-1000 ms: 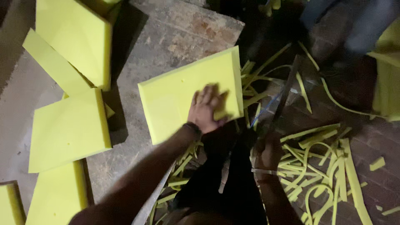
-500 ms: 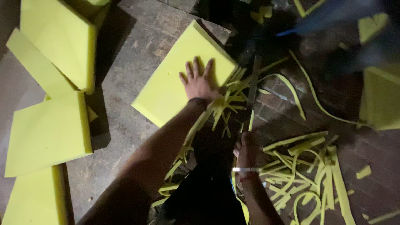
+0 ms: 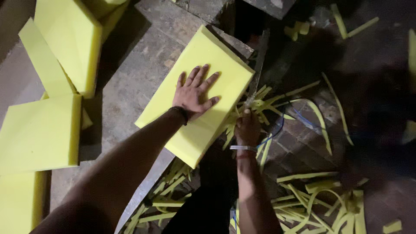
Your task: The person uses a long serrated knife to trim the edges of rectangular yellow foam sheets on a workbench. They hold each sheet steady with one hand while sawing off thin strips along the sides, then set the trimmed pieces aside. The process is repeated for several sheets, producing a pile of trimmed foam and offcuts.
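L hand (image 3: 193, 94): flat, fingers spread, palm down | R hand (image 3: 247, 128): grip closed, knuckles up

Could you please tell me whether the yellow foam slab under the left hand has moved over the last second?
Yes. The yellow foam slab has turned clockwise on the stone slab, under the flat left hand.

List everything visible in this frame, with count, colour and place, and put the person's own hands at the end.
foam slab under the hand: one, yellow, on the worktop's right edge, overhanging it.
other foam slabs: at least four, yellow, stacked and leaning at far left.
worktop: one, grey and worn, centre left.
foam strips: many, yellow, scattered over the floor at right and below the worktop.
brick floor: dark reddish, right half.
long blade: one, dark, along the slab's right edge.
bracelet: one, pale, on the right wrist.
left hand: flat on the slab, fingers spread.
right hand: closed beside the slab's right edge, at the blade's lower end.
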